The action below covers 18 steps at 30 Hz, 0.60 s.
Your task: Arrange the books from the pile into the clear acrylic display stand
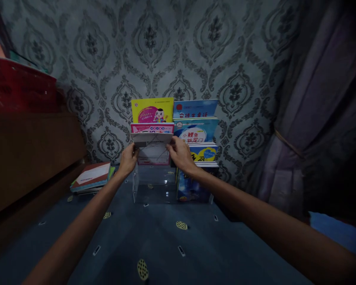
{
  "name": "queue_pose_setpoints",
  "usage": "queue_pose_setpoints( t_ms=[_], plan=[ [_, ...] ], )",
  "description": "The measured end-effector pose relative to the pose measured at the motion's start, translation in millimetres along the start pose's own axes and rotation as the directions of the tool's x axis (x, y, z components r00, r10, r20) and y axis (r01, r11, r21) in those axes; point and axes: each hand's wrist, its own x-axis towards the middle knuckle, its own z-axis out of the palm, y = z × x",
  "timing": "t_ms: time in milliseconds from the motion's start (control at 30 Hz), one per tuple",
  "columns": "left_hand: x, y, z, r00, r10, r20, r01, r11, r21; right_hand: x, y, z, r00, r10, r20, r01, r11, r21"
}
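While pinched at both side edges, left hand (129,157) closed on one, right hand (180,153) closed on the other, stands upright over clear rack (154,186): white book (152,139), just before pink book (152,128).

On second blue book (195,130): "小鲤鱼跳龙门"; on top blue book (195,109): "安徒生童话", partly covered. Print on held booklet (152,139) unreadable.

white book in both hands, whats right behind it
A pink book stands behind the white book, a yellow book behind that; their lower parts are covered.
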Motion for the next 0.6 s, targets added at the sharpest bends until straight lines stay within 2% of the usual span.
queue_pose_setpoints(
  t_ms=[167,333,467,600],
  plan=[
    [-5.3,-0.4,5.7,1.0,-0.025,-0.002,0.025,0.994,0.108,-0.1,0.3,-0.6,0.997,-0.046,-0.063,0.045,0.999,-0.014],
    [-7.9,2.9,8.8,0.997,-0.073,0.004,0.071,0.98,0.185,-2.0,0.3,1.3,0.993,-0.092,-0.068,0.091,0.996,-0.021],
    [-8.0,6.5,8.6,0.994,-0.103,0.018,0.096,0.965,0.245,-2.8,1.5,3.0,0.993,-0.096,-0.074,0.098,0.995,0.024],
    [-9.1,9.3,9.0,0.992,-0.126,0.023,0.114,0.949,0.295,-3.5,1.8,2.3,0.992,-0.102,-0.079,0.102,0.995,0.001]
  ],
)
